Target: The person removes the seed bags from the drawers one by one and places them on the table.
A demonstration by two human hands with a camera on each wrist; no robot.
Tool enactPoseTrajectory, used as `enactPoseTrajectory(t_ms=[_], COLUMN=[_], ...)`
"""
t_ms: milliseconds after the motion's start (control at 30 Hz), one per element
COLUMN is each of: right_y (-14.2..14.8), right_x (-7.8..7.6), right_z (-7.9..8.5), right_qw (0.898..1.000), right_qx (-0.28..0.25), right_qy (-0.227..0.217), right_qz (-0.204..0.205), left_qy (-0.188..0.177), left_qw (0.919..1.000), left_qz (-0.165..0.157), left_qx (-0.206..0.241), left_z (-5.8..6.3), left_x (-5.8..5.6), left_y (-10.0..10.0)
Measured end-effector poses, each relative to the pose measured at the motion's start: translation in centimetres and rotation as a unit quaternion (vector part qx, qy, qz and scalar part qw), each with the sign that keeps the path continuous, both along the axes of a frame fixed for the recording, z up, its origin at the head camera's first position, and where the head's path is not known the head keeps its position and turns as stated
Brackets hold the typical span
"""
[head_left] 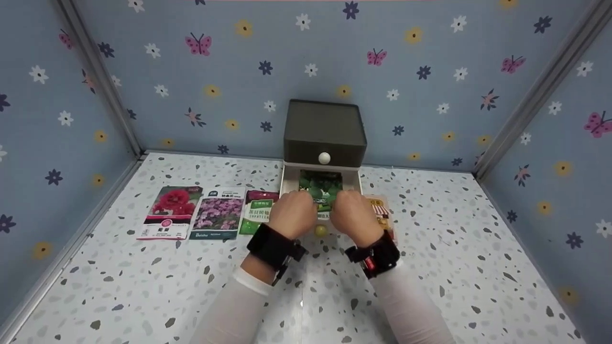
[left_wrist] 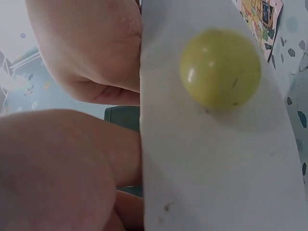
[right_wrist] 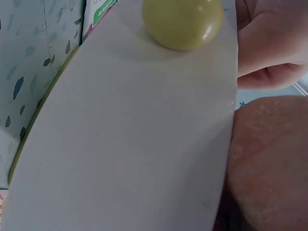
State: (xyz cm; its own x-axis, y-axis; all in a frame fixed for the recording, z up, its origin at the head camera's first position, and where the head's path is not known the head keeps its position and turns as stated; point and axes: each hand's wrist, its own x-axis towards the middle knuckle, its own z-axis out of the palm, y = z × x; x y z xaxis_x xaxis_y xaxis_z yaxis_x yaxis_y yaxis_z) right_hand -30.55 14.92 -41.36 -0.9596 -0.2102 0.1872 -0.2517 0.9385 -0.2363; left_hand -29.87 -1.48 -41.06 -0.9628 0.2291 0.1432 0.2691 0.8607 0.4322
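A small dark-topped drawer cabinet stands against the back wall with its white lower drawer pulled out. Inside it lies a green seed packet with a leafy picture. My left hand grips the packet's left side, and my right hand grips its right side. Both reach over the drawer front, and their fingertips are hidden inside. A yellow-green round knob sits on the drawer front, below and between the hands. The upper drawer is closed and bears a white knob.
Left of the cabinet lie a red-flower packet, a purple-flower packet and a green-and-purple packet. Another packet with a striped awning picture lies partly behind the right hand. Patterned blue panels enclose the speckled table.
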Motion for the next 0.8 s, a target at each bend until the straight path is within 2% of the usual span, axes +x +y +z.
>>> enactPoseTrajectory(t_ms=[467,633,800], right_y=[-0.16,-0.16,0.03], right_x=[0.3,0.27,0.2], right_z=[0.04,-0.01,0.03], right_qw=[1.0,0.999,0.997], right_qx=[-0.009,-0.041,-0.074], right_qy=[-0.012,-0.008,0.012], right_qz=[0.003,-0.002,-0.026], left_qy=[-0.023,-0.014,-0.002], left_qw=[0.9997,0.9999,0.9999], left_qz=[0.003,0.003,-0.011], left_qx=[-0.004,-0.006,0.004], left_z=[-0.01,-0.09,-0.1], left_x=[0.06,0.11,0.14], left_y=[0.17,0.09,-0.07])
